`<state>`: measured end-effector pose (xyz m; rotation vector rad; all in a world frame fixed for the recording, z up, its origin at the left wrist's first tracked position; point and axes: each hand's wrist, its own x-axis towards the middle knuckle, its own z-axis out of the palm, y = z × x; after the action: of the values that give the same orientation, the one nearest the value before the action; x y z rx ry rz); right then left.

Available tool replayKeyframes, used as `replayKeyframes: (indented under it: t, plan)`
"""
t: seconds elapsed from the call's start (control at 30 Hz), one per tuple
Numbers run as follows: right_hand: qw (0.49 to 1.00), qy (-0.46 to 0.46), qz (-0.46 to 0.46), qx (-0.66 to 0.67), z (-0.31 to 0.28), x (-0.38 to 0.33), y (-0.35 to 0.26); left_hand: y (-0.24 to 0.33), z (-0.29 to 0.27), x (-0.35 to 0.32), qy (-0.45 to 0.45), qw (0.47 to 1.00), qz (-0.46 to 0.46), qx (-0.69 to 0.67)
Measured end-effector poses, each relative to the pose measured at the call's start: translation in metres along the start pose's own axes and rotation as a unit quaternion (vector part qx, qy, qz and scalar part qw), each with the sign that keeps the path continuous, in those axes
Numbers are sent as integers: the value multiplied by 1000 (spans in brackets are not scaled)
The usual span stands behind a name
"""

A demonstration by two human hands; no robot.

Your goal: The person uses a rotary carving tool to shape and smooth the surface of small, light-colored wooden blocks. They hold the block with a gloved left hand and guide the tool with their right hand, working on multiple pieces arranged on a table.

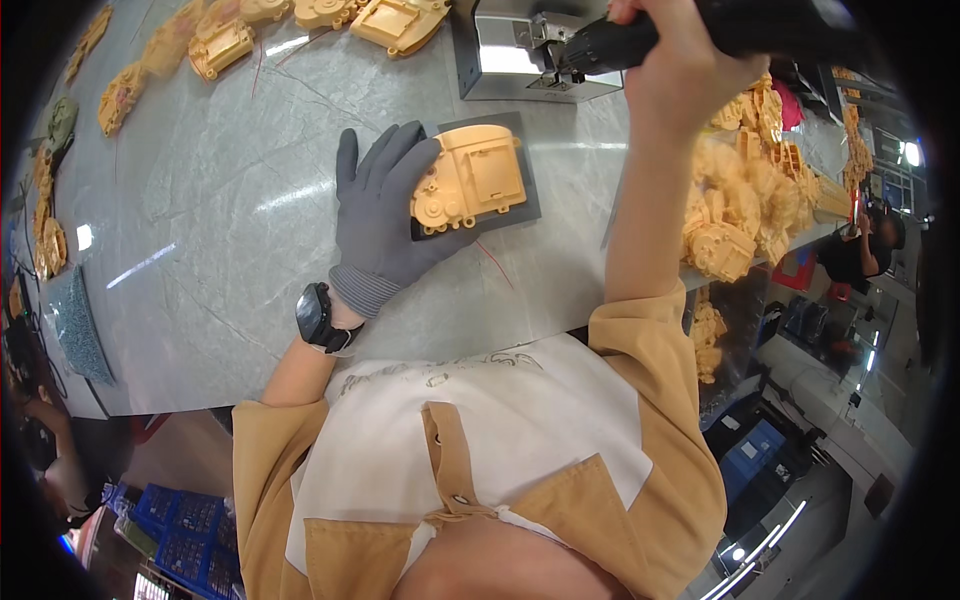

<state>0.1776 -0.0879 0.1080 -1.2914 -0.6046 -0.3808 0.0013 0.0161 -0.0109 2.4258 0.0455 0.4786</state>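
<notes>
My left hand [388, 195], in a grey glove, grips the left side of a yellow-orange plastic housing [488, 172]. Its fingers lie over the housing's upper left edge and the thumb is along the lower side. Under the housing is a dark square mat [532, 190], and a thin red wire sticks out below it. My bare right hand [685, 75] is wrapped round a black electric screwdriver [605, 50], held level. The screwdriver's tip is at the metal fitting of a silver screw feeder [500, 60]; whether a screw is on the tip cannot be made out.
More yellow-orange housings [222, 48] line the table's far left edge, some with red wires. A large heap of similar parts [735, 200] sits to the right. A bag of blue-green granules [80, 325] lies at the left edge. Another person [868, 245] is at the far right.
</notes>
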Motion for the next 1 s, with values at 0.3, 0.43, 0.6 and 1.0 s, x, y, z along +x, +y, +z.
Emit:
replayKeyframes:
  t: [0.3, 0.43, 0.6, 1.0]
  plan:
    - [992, -91, 92, -3, -33, -32, -23, 0, 4, 0, 15, 1000, -5, -27]
    - [987, -90, 75, 110, -35, -67, -52, 1, 5, 0, 38, 999, -8, -24]
    - [981, -133, 64, 124, -35, -79, -53, -5, 3, -2, 7, 999, -1, -36]
    - [983, -120, 110, 89, -23, -80, -43, -10, 4, -2, 15, 999, 16, -47]
